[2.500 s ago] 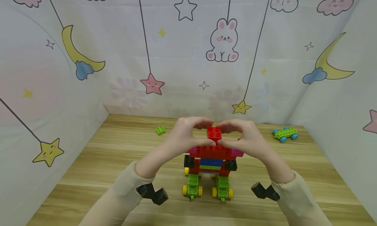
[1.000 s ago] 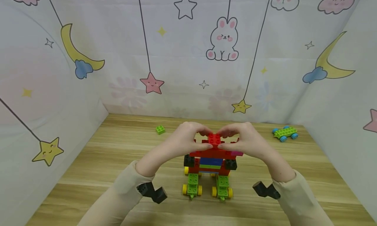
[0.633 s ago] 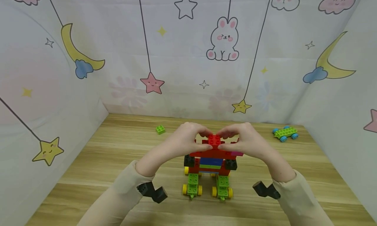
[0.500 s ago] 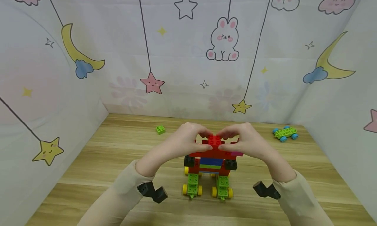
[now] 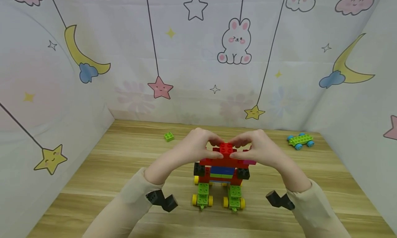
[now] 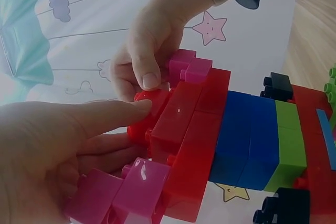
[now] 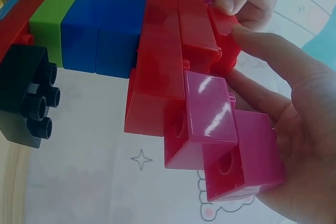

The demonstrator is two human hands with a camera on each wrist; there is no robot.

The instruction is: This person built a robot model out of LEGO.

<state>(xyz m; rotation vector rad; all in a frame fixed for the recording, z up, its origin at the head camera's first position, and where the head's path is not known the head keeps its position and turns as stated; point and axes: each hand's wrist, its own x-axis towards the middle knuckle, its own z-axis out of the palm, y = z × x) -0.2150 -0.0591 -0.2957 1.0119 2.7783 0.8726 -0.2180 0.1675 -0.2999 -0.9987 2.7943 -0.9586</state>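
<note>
A red building brick point(image 5: 226, 148) tops a many-coloured building-brick figure. My left hand point(image 5: 193, 148) pinches that brick from its left side, thumb in front and fingers behind. From the other side my right hand point(image 5: 260, 149) pinches it likewise, as the right wrist view also shows. Beneath lie a wide red row point(image 5: 223, 162), blue bricks point(image 6: 244, 140), and a lime-green layer point(image 6: 287, 145). Pink bricks point(image 7: 210, 108) step out at both ends of the row. Black bricks point(image 5: 243, 173) stick out at the sides. The figure stands on green wheeled bases point(image 5: 203, 195) with yellow wheels.
A loose lime-green brick point(image 5: 169, 137) lies at the back left of the wooden table point(image 5: 124, 155). At the back right stands a green wheeled base point(image 5: 301, 139) with blue wheels. A white printed cloth point(image 5: 192, 69) walls in the back and sides.
Since the earliest frame, both hands and the red brick have come down, and the brick now sits lower on the figure. Over the last half second there is hardly any movement.
</note>
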